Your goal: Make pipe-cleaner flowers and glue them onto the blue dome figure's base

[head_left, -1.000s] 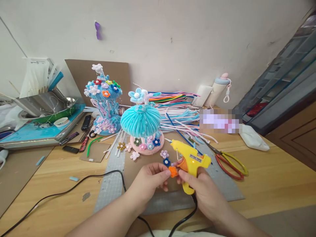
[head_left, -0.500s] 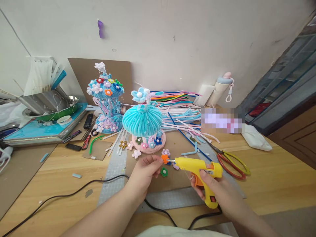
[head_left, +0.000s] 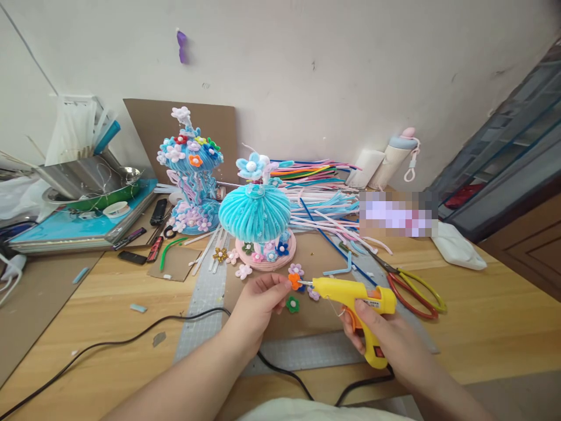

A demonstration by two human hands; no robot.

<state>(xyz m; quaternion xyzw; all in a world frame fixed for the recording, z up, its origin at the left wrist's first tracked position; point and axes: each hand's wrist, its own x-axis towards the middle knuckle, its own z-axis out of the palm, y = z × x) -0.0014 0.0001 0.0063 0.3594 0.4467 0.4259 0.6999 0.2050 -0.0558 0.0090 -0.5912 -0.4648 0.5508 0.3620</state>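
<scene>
My left hand (head_left: 266, 298) pinches an orange pipe-cleaner flower (head_left: 294, 282) between thumb and fingers. In my right hand (head_left: 377, 327) is a yellow hot glue gun (head_left: 350, 295), its metal nozzle at the orange flower. Beneath them on the brown cardboard (head_left: 302, 321) lie a green flower (head_left: 292, 304) and a few purple and blue ones, partly covered. Behind stands a turquoise mushroom-shaped pipe-cleaner piece (head_left: 255, 213) on a round pink base (head_left: 287, 257) with small flowers around it. Loose flowers, among them a pale pink one (head_left: 243, 271), lie at its left.
A taller flower-covered piece (head_left: 190, 169) stands behind left. Bundles of pipe cleaners (head_left: 324, 202) lie along the wall. Scissors (head_left: 412, 286) with red and yellow handles are right of the glue gun. The gun's black cord (head_left: 131, 339) crosses the table. A metal pot (head_left: 79, 175) is far left.
The camera view has shifted slightly. My hands keep the flower and the glue gun nozzle together, in almost the same place as before.
</scene>
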